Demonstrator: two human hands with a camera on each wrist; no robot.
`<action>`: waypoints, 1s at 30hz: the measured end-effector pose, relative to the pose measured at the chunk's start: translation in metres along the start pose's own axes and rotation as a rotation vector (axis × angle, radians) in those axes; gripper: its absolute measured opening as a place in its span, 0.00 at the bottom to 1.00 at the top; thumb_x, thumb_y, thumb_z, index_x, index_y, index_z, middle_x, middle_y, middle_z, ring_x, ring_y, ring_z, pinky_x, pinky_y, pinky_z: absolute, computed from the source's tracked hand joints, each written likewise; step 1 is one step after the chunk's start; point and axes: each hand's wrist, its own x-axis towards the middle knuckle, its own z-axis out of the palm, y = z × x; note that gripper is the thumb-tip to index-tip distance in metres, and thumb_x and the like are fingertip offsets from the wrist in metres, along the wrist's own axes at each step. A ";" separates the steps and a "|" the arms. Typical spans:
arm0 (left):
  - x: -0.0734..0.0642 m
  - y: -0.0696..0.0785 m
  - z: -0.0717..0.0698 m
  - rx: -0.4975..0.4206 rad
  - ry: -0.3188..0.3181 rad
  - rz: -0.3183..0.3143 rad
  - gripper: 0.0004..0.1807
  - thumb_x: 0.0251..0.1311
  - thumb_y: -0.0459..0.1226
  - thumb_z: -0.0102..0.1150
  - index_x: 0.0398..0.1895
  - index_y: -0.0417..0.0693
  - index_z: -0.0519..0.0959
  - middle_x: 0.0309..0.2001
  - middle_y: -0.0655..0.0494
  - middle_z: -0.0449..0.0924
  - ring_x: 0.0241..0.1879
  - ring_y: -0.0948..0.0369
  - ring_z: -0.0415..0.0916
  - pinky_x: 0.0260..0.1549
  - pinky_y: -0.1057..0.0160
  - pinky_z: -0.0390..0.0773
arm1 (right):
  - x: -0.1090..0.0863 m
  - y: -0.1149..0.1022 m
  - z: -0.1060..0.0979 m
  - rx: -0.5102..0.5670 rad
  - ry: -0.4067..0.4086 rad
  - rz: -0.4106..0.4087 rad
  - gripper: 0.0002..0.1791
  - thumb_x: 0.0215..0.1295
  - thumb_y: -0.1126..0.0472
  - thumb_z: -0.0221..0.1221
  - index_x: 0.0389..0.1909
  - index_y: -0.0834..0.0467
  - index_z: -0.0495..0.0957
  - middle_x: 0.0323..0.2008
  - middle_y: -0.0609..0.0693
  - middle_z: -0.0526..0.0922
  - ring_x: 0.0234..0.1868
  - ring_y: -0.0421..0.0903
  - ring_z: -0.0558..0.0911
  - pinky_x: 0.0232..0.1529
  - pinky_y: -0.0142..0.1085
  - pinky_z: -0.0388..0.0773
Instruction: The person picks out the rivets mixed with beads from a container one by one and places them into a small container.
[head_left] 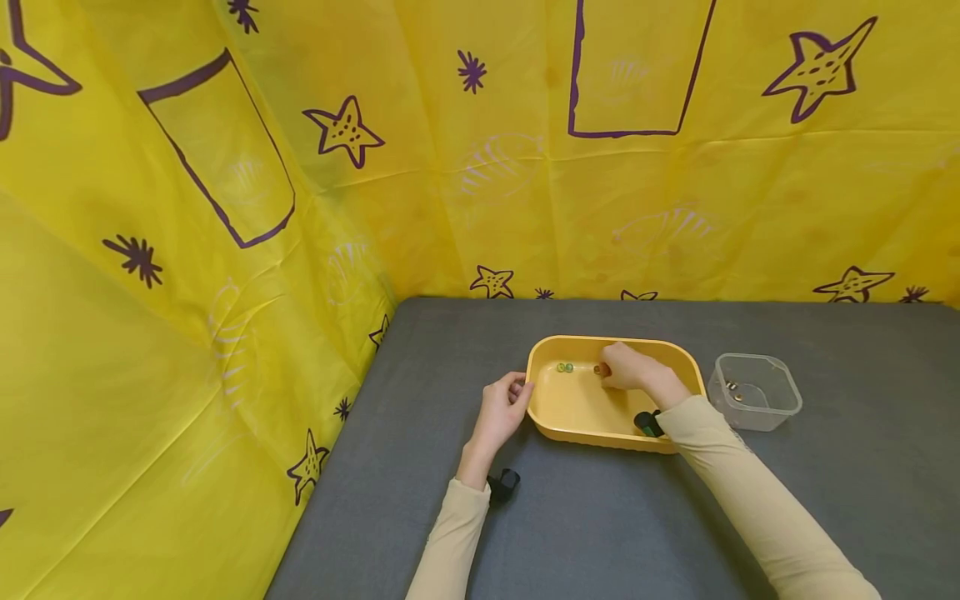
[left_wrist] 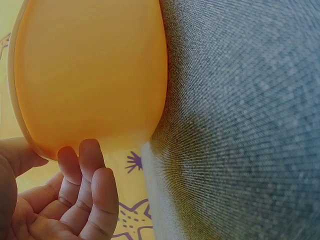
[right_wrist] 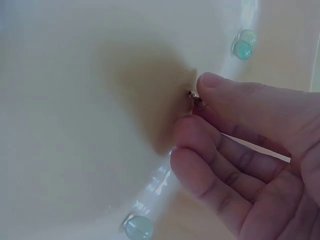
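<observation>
A yellow tub (head_left: 577, 408) stands on the grey table. My left hand (head_left: 504, 408) holds its left end at the rim, thumb on one side and fingers against the outer wall (left_wrist: 95, 75). My right hand (head_left: 630, 367) is inside the tub near its far wall. Between thumb and index finger it pinches a small metal clasp (right_wrist: 197, 100), partly covered by the fingertips. Two greenish glass marbles (head_left: 565, 367) lie together by the far wall, left of that hand. Another pale marble (right_wrist: 138, 227) shows at the bottom of the right wrist view.
A clear plastic container (head_left: 765, 408) stands just right of the tub, with a few small pieces (head_left: 733, 388) in it. Yellow cloth (head_left: 450, 217) with purple starfish drawings hangs behind and to the left of the grey table (head_left: 585, 533).
</observation>
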 end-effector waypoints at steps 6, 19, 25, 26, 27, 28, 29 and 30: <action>0.000 0.000 0.000 0.003 -0.002 -0.005 0.11 0.61 0.33 0.55 0.41 0.30 0.78 0.23 0.51 0.75 0.20 0.65 0.68 0.19 0.71 0.69 | 0.001 0.001 0.002 0.000 0.004 -0.024 0.11 0.50 0.75 0.56 0.16 0.61 0.68 0.15 0.45 0.61 0.19 0.40 0.62 0.24 0.31 0.59; -0.001 0.001 0.000 -0.002 0.000 0.001 0.10 0.61 0.31 0.55 0.41 0.31 0.78 0.23 0.51 0.74 0.20 0.64 0.68 0.19 0.71 0.69 | 0.001 -0.001 0.002 -0.028 0.015 -0.085 0.13 0.44 0.80 0.51 0.13 0.61 0.67 0.14 0.43 0.57 0.18 0.39 0.58 0.22 0.30 0.55; -0.001 0.001 -0.001 -0.005 -0.005 -0.001 0.11 0.61 0.32 0.54 0.41 0.30 0.78 0.23 0.51 0.74 0.20 0.64 0.68 0.19 0.71 0.69 | 0.000 -0.002 0.002 -0.021 -0.005 -0.079 0.13 0.44 0.81 0.50 0.14 0.60 0.67 0.15 0.44 0.58 0.19 0.39 0.59 0.22 0.30 0.55; -0.001 0.002 -0.001 -0.004 -0.005 -0.003 0.11 0.61 0.32 0.54 0.41 0.30 0.78 0.23 0.51 0.74 0.20 0.64 0.68 0.19 0.71 0.69 | 0.000 -0.001 0.002 -0.017 -0.009 -0.076 0.13 0.44 0.81 0.49 0.14 0.61 0.67 0.15 0.44 0.58 0.19 0.40 0.59 0.22 0.30 0.55; -0.001 0.002 -0.001 -0.005 -0.006 -0.004 0.11 0.62 0.32 0.54 0.41 0.30 0.78 0.23 0.51 0.74 0.20 0.64 0.68 0.19 0.71 0.69 | 0.000 -0.001 0.002 -0.015 -0.013 -0.073 0.13 0.44 0.81 0.49 0.14 0.60 0.67 0.15 0.44 0.58 0.19 0.39 0.59 0.23 0.30 0.55; -0.001 0.002 -0.001 -0.003 -0.006 -0.005 0.11 0.61 0.32 0.54 0.41 0.30 0.78 0.23 0.51 0.74 0.20 0.64 0.68 0.19 0.71 0.69 | 0.000 -0.001 0.002 -0.013 -0.016 -0.075 0.13 0.44 0.81 0.49 0.14 0.61 0.67 0.14 0.44 0.58 0.19 0.39 0.59 0.23 0.30 0.55; -0.001 0.002 -0.001 -0.003 -0.006 -0.006 0.11 0.61 0.32 0.54 0.41 0.30 0.78 0.23 0.51 0.74 0.20 0.64 0.68 0.19 0.71 0.69 | 0.000 0.000 0.002 -0.008 -0.019 -0.077 0.13 0.44 0.81 0.49 0.14 0.60 0.67 0.14 0.44 0.58 0.19 0.39 0.59 0.23 0.30 0.55; -0.001 0.002 -0.001 -0.002 -0.006 -0.008 0.11 0.61 0.32 0.54 0.41 0.30 0.78 0.23 0.51 0.74 0.20 0.64 0.68 0.19 0.71 0.69 | 0.000 0.000 0.001 -0.003 -0.022 -0.078 0.13 0.43 0.81 0.49 0.14 0.61 0.67 0.14 0.44 0.58 0.18 0.39 0.59 0.22 0.30 0.55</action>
